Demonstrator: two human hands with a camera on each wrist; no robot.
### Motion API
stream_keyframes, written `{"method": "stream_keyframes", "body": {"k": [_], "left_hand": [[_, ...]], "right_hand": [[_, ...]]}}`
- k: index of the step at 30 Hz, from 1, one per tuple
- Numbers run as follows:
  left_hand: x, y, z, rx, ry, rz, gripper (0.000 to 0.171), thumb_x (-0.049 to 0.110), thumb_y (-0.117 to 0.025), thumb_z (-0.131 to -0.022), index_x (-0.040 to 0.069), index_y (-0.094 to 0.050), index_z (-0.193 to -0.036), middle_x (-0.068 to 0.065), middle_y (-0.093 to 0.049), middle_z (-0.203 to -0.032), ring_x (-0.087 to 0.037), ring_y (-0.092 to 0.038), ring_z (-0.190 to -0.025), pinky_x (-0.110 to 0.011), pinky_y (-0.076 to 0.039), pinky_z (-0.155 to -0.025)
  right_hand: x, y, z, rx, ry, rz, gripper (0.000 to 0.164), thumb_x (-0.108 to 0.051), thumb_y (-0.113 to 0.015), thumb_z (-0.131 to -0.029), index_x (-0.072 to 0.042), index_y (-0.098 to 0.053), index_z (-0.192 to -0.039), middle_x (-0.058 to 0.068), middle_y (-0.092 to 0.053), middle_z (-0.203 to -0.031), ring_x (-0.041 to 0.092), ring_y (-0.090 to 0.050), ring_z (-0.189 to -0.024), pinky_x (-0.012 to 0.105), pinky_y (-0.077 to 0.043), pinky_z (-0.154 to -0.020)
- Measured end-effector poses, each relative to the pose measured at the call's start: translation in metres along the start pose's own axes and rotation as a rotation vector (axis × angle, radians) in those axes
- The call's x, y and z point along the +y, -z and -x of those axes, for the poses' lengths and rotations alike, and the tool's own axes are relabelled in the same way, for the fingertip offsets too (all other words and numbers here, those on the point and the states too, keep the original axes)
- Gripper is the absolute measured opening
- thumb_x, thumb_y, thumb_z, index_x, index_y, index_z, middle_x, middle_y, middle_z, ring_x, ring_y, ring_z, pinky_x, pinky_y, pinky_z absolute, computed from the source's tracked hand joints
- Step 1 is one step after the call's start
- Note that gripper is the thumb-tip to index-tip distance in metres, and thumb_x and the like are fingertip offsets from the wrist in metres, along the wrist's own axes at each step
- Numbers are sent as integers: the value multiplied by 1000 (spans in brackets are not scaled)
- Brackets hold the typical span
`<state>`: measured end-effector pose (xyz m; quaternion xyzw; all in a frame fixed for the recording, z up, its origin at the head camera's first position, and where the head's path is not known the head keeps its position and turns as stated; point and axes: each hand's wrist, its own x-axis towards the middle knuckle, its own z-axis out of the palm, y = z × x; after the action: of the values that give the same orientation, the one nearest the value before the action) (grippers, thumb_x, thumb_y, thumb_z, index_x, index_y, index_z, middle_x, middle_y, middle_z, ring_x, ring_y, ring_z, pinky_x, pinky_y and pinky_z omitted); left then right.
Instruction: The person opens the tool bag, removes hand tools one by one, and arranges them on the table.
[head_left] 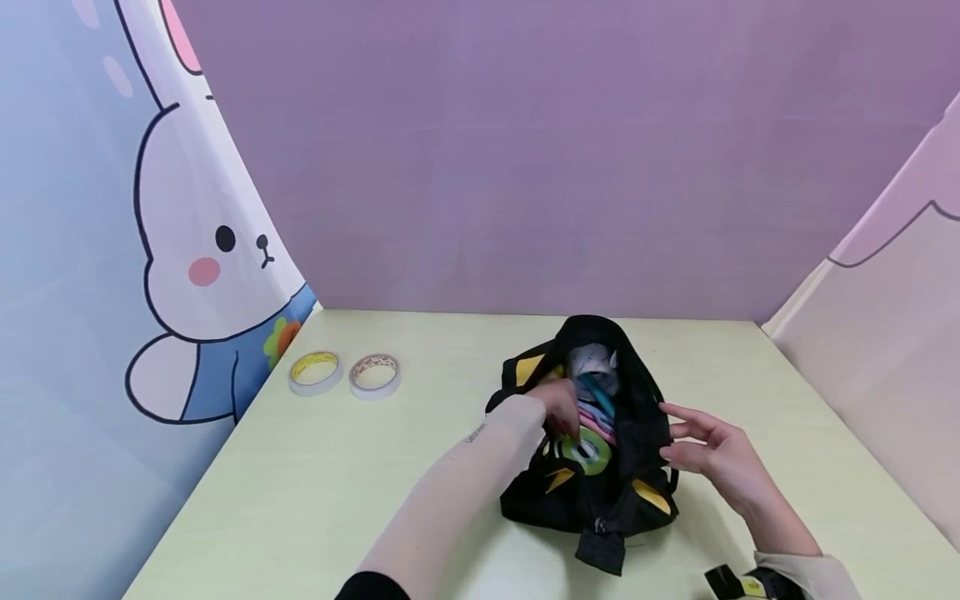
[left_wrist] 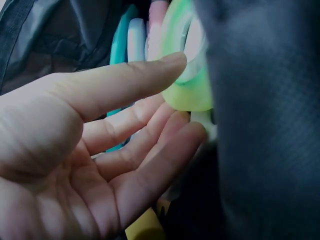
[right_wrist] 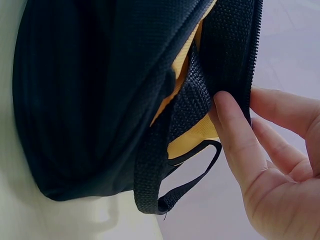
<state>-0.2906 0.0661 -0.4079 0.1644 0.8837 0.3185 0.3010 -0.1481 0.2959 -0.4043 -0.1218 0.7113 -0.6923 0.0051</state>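
Observation:
An unzipped black bag (head_left: 637, 417) with yellow patches lies on the table, its opening facing up. My left hand (head_left: 558, 404) reaches inside it. In the left wrist view, the thumb of my left hand (left_wrist: 100, 135) lies over the rim of a green roll of tape (left_wrist: 192, 92), with fingers curled behind and below it, pinching it. Beside the roll are teal, pale blue and pink items (left_wrist: 136, 37), partly hidden. At the bag's right side my right hand (head_left: 720, 458) pinches the zippered edge (right_wrist: 255, 60) between thumb and fingers. A black strap loop (right_wrist: 147, 170) hangs below.
Two rolls of clear tape, one with a yellow core (head_left: 315, 372) and one with a brownish printed core (head_left: 375, 377), lie at the table's left. A grey-white patterned item (head_left: 592, 362) sits deep in the bag. Fabric walls (head_left: 525, 167) stand behind and beside the table (head_left: 375, 467).

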Motion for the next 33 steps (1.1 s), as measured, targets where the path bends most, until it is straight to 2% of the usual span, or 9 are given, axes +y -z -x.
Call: {"method": "stream_keyframes", "body": {"k": [3,9,16,23,29,31,33], "left_hand": [[0,-4,-4,3,24,-42,31,-1,-86,-73,6,-60,-57,-5,-59,-55,-15,-58,-48,-24,-50,-45],[3,-7,-2,15,47,-58,43,-1,-85,-74,10,-49,-53,-1,-47,-49,-16,-51,-43,-23,-44,-41],[4,-6,5,14,13,-108,43,2,-84,-75,11,-48,-53,0,-47,-49,-14,-48,-45,-23,-42,-41],[1,-4,7,-53,-14,-93,50,2,-78,-81,14,-40,-50,2,-38,-49,-13,-41,-43,-23,-37,-41],[2,-2,8,-76,-47,-169,52,5,-76,-81,16,-38,-48,4,-36,-48,-12,-39,-42,-23,-35,-41],[1,0,9,-98,-64,-155,50,4,-75,-80,16,-38,-49,4,-37,-49,-12,-40,-44,-23,-35,-42],[0,3,10,-118,-83,-102,43,2,-76,-79,14,-46,-51,2,-43,-52,-13,-44,-47,-23,-41,-44]], "right_hand": [[0,0,0,-8,-2,-12,58,15,-62,-89,-28,-69,-126,-2,-69,-96,10,-70,-81,27,-59,-71],[-1,0,0,-10,2,-18,58,15,-62,-88,-28,-69,-126,-2,-69,-96,10,-69,-80,27,-60,-70],[0,-1,0,-1,-2,-14,58,15,-62,-88,-29,-69,-125,-2,-69,-95,9,-69,-79,27,-60,-70],[0,-1,0,-10,-4,-18,57,15,-62,-88,-28,-69,-126,-2,-69,-96,10,-70,-80,27,-60,-71],[-1,-1,-1,-4,-13,-16,58,15,-62,-88,-30,-69,-125,-2,-68,-96,10,-70,-80,27,-60,-70],[-1,0,0,2,-16,-13,58,14,-63,-88,-29,-69,-125,-2,-69,-95,10,-70,-80,27,-60,-70],[-1,0,0,5,-19,-9,57,14,-63,-88,-29,-69,-125,-2,-69,-95,10,-70,-80,27,-60,-70]]}}
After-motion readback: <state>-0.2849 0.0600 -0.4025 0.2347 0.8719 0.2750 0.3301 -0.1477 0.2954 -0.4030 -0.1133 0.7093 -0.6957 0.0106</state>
